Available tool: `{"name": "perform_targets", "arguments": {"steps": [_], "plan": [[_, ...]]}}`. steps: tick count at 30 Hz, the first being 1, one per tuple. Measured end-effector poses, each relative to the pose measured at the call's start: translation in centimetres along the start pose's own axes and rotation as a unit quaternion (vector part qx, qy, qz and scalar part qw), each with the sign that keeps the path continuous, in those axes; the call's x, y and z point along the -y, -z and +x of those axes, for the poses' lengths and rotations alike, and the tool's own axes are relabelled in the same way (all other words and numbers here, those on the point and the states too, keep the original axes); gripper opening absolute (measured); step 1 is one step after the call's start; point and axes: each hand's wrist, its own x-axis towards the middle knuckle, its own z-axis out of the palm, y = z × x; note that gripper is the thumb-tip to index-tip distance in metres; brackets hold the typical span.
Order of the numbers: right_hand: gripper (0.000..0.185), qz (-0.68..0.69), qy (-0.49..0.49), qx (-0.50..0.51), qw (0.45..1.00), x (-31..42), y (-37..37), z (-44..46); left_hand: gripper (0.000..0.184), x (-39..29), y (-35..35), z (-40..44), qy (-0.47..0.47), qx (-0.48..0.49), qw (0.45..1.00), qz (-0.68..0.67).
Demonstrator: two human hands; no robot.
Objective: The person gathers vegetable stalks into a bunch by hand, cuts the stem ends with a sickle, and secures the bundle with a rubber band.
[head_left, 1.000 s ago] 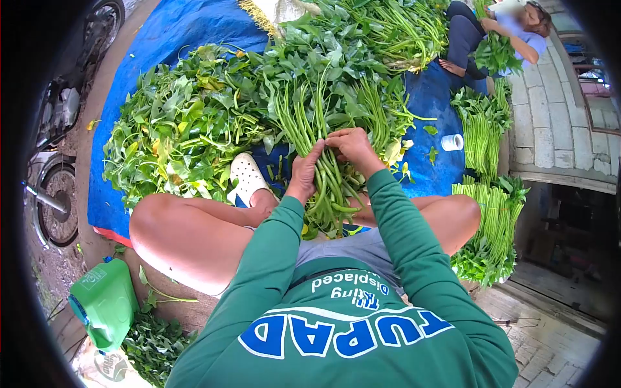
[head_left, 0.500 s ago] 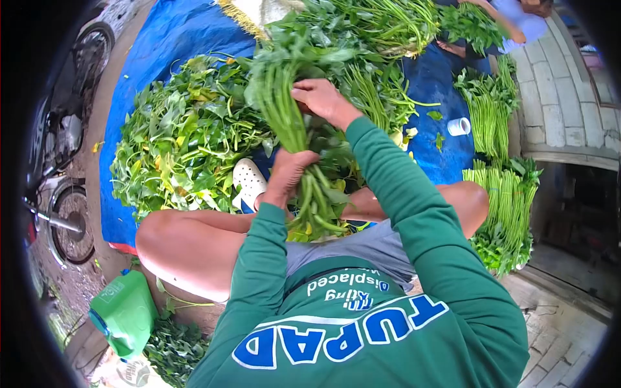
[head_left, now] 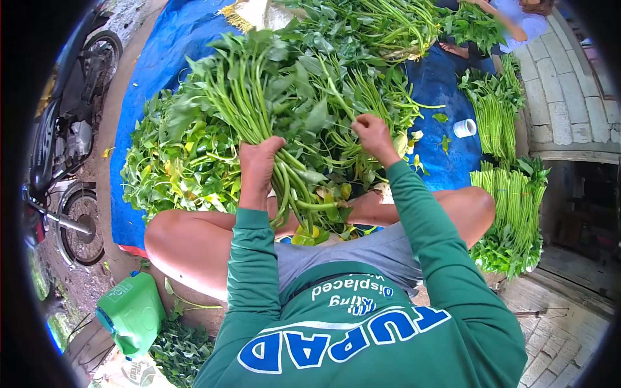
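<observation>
My left hand (head_left: 257, 167) is wrapped round a bunch of long green leafy stems (head_left: 249, 97), its leaves spreading up and to the left and its cut ends pointing down. To the right, my right hand (head_left: 374, 134) pinches a single green stem (head_left: 336, 90) near its lower end. Beyond both hands lies a pile of leafy stems (head_left: 375, 77). A heap of loose leaves, some yellow, (head_left: 171, 165) sits to the left under the held bunch.
A blue tarp (head_left: 430, 81) lies beneath the greens, with a white cup (head_left: 464, 128) on it. Tied bundles (head_left: 508, 207) stand at the right. Another person (head_left: 517, 26) sits at the top right. A green jug (head_left: 132, 310) is at lower left, and a motorcycle (head_left: 71, 142) at far left.
My left hand has moved left and swung the bunch away from my right hand. My right hand has left the bunch and now holds a separate stem. The other person's greens have lowered.
</observation>
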Motion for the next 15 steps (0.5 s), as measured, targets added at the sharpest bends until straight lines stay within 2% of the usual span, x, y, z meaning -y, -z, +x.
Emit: {"name": "perform_targets", "arguments": {"steps": [2, 3, 6, 9, 15], "plan": [[0.03, 0.231, -0.092, 0.027, 0.968, 3.5, 2.8, -1.0, 0.014, 1.1, 0.0, -0.3, 0.026, 0.023, 0.999, -0.028], [0.027, 0.295, -0.127, 0.028, 0.947, 6.4, 4.7, -2.3, 0.016, 1.3, -0.2, -0.2, 0.043, 0.022, 0.999, -0.006], [0.023, 0.381, -0.066, 0.03, 0.922, 9.9, 9.5, -5.1, 0.018, 0.9, -1.0, -0.9, 0.082, 0.05, 0.995, -0.021], [0.023, 0.405, -0.069, 0.009, 0.912, 11.2, 12.7, -7.2, 0.02, 0.6, -1.5, -1.4, 0.089, 0.062, 0.993, -0.039], [0.024, 0.372, -0.005, -0.068, 0.926, 14.5, 15.5, -12.3, 0.027, 1.0, -1.9, -1.2, 0.088, 0.096, 0.991, -0.021]]}}
